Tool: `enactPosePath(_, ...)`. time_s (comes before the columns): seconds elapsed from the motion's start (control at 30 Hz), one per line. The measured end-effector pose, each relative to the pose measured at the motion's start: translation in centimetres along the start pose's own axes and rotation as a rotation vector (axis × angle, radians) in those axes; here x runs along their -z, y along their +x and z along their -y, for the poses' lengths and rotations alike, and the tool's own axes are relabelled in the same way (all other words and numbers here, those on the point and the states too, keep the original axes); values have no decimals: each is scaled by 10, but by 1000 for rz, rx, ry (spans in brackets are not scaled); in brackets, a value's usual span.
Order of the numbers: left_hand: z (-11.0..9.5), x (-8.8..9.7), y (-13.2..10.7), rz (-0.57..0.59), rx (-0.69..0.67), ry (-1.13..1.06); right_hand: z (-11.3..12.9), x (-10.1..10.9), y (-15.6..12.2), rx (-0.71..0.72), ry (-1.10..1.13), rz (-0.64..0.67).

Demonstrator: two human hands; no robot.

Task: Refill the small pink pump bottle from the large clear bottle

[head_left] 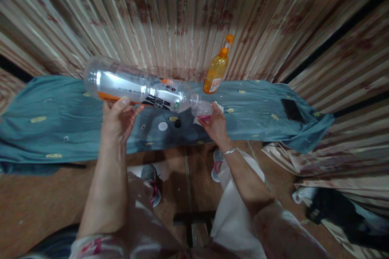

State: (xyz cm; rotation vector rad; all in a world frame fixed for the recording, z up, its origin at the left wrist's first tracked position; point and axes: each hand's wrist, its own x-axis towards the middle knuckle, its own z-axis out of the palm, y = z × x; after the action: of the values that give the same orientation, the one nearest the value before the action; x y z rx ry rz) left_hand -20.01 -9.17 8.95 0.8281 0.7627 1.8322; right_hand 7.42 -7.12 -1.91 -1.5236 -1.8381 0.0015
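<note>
- Left hand point(119, 116) grips the big clear bottle point(138, 87) from below, tipped sideways above the surface's point(60, 129) near edge.
- Right hand point(215, 123) closes its grip on a small cup point(203, 109) at the bottle's mouth.
- White cap point(163, 126) lies between the hands.
- Orange pump bottle point(216, 71) stands at the far edge.

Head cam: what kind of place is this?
Probably a home room, not a workshop: striped curtains behind a table under a teal cloth, an orange pump bottle, a phone. The left hand tips a clear bottle toward a small cup in the right hand.
</note>
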Motion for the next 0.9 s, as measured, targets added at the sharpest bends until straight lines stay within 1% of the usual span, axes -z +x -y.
enactPosePath(0.37,-1,0,-2,3,-11,27,-3,0,0,12,-2,-6)
enactPosePath(0.53,-2,0,-2,21,-3,20,-2,2,0,2,5,11)
enactPosePath(0.7,-1,0,-2,5,-9,24,-1,3,0,1,-5,10)
enactPosePath(0.9,-1,0,-1,15,-11,35,0,3,0,-19,-6,21)
